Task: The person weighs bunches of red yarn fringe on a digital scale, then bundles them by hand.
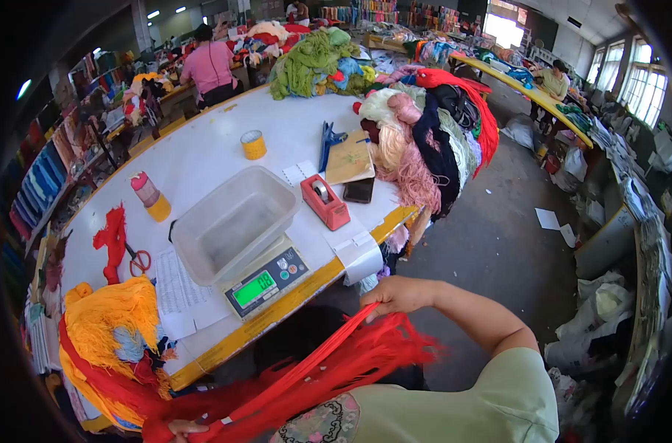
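Observation:
A long hank of red yarn [328,365] stretches across my front, its loose strands blurred by motion. My right hand [398,295] is closed round its upper end, just off the table edge. Low at the bottom edge of the view, my left hand [188,430] grips the other end, partly covered by strands. On the table beside the yarn, a digital scale [282,275] with a lit green display carries a clear plastic tub [236,251]. Orange yarn [114,314] is heaped at the table's left corner, close to my left hand.
On the white table [203,151] are a red tape dispenser [325,203], a notebook [350,159], a dark phone [359,190], scissors [138,260], paper sheets [177,288] and a yellow tape roll [253,145]. Yarn heaps [417,140] line the far side. A person in pink [210,70] stands beyond.

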`<action>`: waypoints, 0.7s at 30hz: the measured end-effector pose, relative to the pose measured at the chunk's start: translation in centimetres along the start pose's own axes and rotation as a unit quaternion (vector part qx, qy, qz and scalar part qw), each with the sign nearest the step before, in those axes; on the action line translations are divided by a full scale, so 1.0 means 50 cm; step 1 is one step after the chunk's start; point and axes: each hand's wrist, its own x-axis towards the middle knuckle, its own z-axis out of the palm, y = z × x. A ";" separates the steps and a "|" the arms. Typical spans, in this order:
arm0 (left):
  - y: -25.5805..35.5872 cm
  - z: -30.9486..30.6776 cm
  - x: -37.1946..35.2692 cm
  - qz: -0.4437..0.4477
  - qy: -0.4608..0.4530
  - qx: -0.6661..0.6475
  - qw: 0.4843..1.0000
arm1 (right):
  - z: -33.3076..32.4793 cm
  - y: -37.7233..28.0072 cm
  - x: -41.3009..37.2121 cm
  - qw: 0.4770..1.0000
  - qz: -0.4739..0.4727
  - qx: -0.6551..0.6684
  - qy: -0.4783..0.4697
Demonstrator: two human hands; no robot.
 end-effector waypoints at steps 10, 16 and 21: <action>-0.010 -0.046 -0.118 -0.110 -0.135 0.127 0.976 | 0.020 0.042 -0.080 0.971 0.107 -0.212 -0.021; -0.105 -0.138 -0.162 -0.147 0.035 0.106 0.983 | 0.003 0.289 -0.182 0.851 0.283 -0.426 0.118; -0.277 -0.151 -0.121 -0.075 0.254 0.171 0.949 | 0.129 0.279 -0.183 0.919 0.249 -0.280 -0.126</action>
